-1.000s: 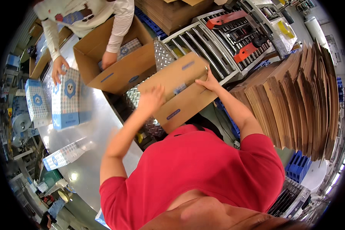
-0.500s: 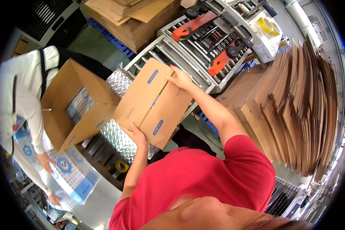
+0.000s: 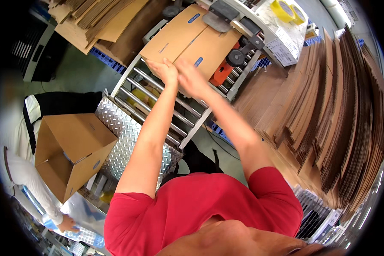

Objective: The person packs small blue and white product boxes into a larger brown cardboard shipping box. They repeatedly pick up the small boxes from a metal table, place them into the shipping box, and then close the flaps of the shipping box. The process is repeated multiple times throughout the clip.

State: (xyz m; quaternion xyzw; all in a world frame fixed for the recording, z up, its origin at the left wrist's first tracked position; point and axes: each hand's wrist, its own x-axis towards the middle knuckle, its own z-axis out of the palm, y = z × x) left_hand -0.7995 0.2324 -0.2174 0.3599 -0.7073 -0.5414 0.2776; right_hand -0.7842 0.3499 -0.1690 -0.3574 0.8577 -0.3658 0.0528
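Observation:
A closed cardboard carton with blue oval marks lies on the roller conveyor, its far end under the grey and black head of a carton-sealing machine. My left hand is at the carton's near edge, fingers stretched out flat. Close beside it is my right hand, also at that edge; motion smears its fingers. Both my arms reach far forward. An opened carton stands on the left by a diamond-plate metal surface.
Flat cardboard sheets stand in a large stack at right; more cardboard is piled at the far left. Yellow tape rolls sit on the machine. At left a co-worker's hand rests near blue-and-white packages.
The closed carton has moved from between my hands over the metal plate, forward and right into the sealing machine. My hands went with it and now press its near edge together.

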